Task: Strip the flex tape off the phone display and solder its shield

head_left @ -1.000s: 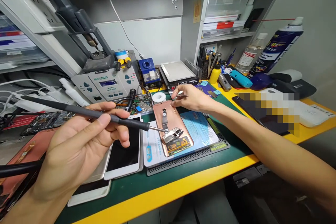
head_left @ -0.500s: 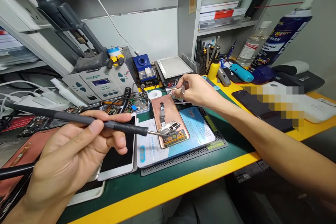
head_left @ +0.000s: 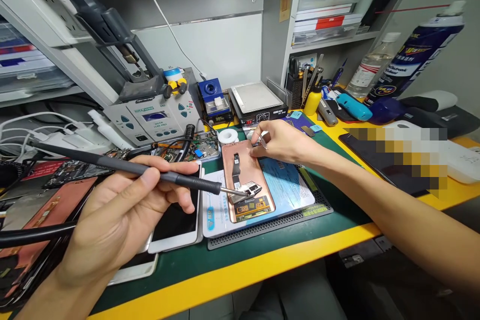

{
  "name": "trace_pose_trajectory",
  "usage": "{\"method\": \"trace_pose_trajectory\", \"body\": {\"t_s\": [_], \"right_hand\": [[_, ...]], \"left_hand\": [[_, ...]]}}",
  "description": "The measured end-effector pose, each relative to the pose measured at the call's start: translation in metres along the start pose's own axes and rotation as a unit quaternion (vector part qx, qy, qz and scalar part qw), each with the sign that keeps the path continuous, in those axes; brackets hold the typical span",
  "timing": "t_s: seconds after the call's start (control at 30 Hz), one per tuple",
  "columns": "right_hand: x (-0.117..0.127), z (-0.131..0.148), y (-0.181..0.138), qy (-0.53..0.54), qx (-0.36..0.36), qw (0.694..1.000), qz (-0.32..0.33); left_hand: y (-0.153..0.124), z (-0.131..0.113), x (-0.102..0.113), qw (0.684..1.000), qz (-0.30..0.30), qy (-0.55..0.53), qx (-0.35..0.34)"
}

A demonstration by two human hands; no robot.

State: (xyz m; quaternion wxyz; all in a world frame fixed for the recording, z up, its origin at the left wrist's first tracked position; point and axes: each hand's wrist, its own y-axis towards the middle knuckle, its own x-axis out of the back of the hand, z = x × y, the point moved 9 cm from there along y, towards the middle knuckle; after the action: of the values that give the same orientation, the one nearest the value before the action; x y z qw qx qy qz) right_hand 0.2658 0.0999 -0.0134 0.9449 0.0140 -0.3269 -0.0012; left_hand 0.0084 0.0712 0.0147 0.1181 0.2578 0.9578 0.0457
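Note:
My left hand [head_left: 123, 215], at the left front, is closed round the black handle of a soldering iron [head_left: 180, 178]. Its metal tip points right and lies in line with a shiny metal-and-black part on a pink-copper phone screen panel [head_left: 247, 160]; contact cannot be made out. A dark flex cable [head_left: 236, 170] runs up that panel, which rests on a blue-and-white mat [head_left: 288, 180]. My right hand [head_left: 279, 141] is at the panel's upper right edge, fingers pinched on silvery tweezers [head_left: 263, 142], mostly hidden by the fingers.
Behind stand a hot-air station [head_left: 157, 117], a blue soldering station [head_left: 213, 97] and a flat heating plate [head_left: 258, 97]. A solder-like white spool [head_left: 228, 136] sits by the panel. White-framed tablet [head_left: 176, 225] lies left. Bottles, a spray can [head_left: 416, 55] and a dark phone [head_left: 371, 160] are right.
The camera view has turned a little left, so the bench appears shifted right. My right hand has come down from near the heating plate to the panel's upper right edge. The iron stays in my left hand.

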Motion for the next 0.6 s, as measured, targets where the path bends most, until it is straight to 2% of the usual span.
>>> {"method": "trace_pose_trajectory", "body": {"t_s": [0.1,0.2,0.33,0.43,0.5,0.6], "right_hand": [[0.006,0.005,-0.003,0.006,0.008,1.0,-0.009],[0.019,0.01,-0.006,0.022,0.014,0.999,-0.045],[0.035,0.014,-0.006,0.091,0.017,0.993,-0.074],[0.049,0.018,-0.007,0.168,0.028,0.981,-0.092],[0.06,0.022,-0.012,0.208,0.043,0.971,-0.108],[0.077,0.029,-0.026,0.248,0.072,0.957,-0.131]], "left_hand": [[0.0,0.0,-0.005,1.0,0.018,-0.014,0.003],[0.0,-0.001,-0.007,1.0,0.018,-0.017,-0.002],[-0.001,-0.003,-0.004,1.0,-0.017,0.02,0.005],[-0.004,-0.008,-0.003,0.996,-0.076,0.052,0.009],[-0.006,-0.012,-0.007,0.992,-0.101,0.071,0.003],[-0.009,-0.017,-0.021,0.99,-0.096,0.097,-0.024]]}}
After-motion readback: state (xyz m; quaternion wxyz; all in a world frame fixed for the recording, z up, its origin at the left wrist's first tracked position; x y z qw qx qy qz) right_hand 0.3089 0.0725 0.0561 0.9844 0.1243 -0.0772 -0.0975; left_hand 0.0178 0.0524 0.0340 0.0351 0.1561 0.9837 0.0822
